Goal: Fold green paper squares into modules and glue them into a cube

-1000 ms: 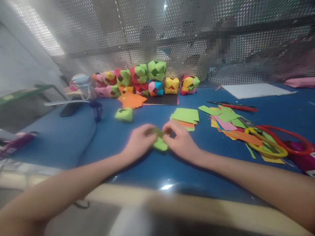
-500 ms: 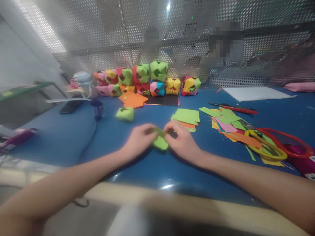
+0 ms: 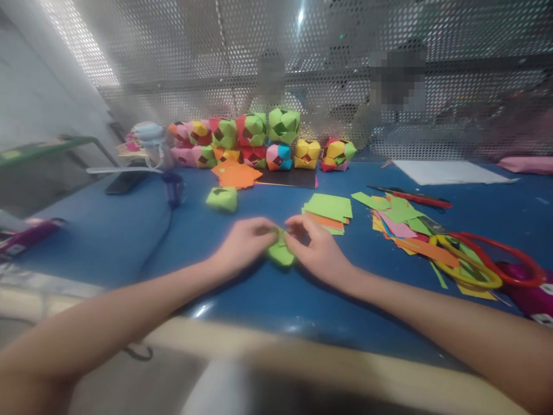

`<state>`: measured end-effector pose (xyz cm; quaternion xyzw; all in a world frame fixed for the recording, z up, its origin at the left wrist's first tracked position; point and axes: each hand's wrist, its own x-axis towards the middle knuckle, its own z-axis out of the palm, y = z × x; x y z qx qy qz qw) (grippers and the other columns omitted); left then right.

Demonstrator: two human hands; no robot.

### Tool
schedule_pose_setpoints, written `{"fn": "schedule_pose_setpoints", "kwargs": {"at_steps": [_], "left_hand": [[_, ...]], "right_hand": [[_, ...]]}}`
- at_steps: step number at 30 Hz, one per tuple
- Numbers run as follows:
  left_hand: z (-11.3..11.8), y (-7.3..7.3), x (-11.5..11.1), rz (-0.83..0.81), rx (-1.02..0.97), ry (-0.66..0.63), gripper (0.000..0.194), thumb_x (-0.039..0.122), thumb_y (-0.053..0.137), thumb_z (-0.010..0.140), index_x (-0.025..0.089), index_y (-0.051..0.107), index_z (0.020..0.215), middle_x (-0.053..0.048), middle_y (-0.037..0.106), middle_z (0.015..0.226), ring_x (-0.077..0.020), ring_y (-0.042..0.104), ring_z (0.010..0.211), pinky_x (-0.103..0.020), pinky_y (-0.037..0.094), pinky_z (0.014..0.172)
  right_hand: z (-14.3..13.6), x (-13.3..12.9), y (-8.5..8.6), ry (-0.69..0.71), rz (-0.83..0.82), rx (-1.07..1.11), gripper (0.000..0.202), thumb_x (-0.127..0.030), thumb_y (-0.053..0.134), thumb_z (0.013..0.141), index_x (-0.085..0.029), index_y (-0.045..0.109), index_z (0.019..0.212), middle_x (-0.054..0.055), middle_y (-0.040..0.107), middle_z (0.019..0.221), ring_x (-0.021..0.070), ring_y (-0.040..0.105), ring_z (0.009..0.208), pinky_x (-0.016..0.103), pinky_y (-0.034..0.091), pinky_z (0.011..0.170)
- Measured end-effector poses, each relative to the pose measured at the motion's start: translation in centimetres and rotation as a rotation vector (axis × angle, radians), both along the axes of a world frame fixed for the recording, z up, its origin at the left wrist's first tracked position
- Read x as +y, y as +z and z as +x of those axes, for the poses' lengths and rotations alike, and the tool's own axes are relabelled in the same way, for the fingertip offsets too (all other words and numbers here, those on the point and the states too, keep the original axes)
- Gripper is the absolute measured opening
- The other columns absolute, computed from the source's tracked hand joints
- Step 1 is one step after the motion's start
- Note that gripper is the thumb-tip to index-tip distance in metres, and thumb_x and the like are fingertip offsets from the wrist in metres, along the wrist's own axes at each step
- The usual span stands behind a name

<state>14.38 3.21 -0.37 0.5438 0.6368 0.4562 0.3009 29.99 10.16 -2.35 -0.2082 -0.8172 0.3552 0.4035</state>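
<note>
just now, v. little shift: both hands sit abt where they were, but a small flap shows more plainly b/w the fingertips, so it's fine finger work on the folded paper, not a big move.

left hand (image 3: 244, 239): fingers curled in, nearly closed, thumb & fingertips pinching the green folded paper (image 3: 280, 256) at its 10 o'clock edge. right hand (image 3: 322, 251): part-curled, thumb against the paper's 2 o'clock side, index arched above w/ a gap b/w them; can't tell if it's gripping or just touching, tips partly hidden.

and the paper itself? b/w both hands, low over the blue tabletop (image 3: 285, 305), approx centre of view.

round it, taking the paper as clock centre: small green folded block (image 3: 222, 200) at 10, orange sheets (image 3: 237, 174) at 11, colourful paper cubes (image 3: 284, 125) stacked in rows at 11 to 1, square-ish paper stack (image 3: 329, 207) at 2, just beyond the right hand. mixed paper scraps (image 3: 401, 213) b/w 2 & 3, yellow-handled scissors (image 3: 484, 285) lying over them nr 3.
</note>
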Motion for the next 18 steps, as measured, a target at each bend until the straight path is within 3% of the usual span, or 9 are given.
{"fn": "schedule_pose_setpoints", "kwargs": {"at_steps": [6,11,18], "left_hand": [[-0.06,0.26,-0.08,-0.022,0.013,-0.012,0.015,0.023,0.058,0.072,0.015,0.068,0.079,-0.004,0.067,0.076,-0.0149,0.059,0.071,-0.027,0.048,0.066],[0.08,0.48,-0.14,-0.036,0.011,-0.03,0.016,0.022,0.06,0.07,0.014,0.068,0.08,-0.004,0.067,0.074,-0.0145,0.058,0.068,-0.026,0.047,0.062],[0.34,0.7,-0.21,-0.074,-0.011,-0.061,0.02,0.022,0.064,0.067,0.014,0.068,0.086,-0.004,0.067,0.075,-0.0145,0.059,0.071,-0.026,0.047,0.064]], "right_hand": [[-0.07,-0.02,0.26,0.001,-0.071,-0.071,0.008,-0.022,0.052,0.081,-0.018,0.056,0.074,0.001,0.06,0.071,0.013,0.056,0.066,0.026,0.045,0.061],[0.14,-0.11,0.4,-0.012,-0.139,-0.09,0.012,-0.025,0.051,0.083,-0.018,0.058,0.075,0.0,0.062,0.068,0.0125,0.055,0.062,0.025,0.044,0.057],[0.23,-0.19,0.32,-0.036,-0.112,-0.089,0.015,-0.026,0.051,0.083,-0.017,0.06,0.074,0.001,0.062,0.067,0.0121,0.055,0.06,0.024,0.043,0.057]]}}
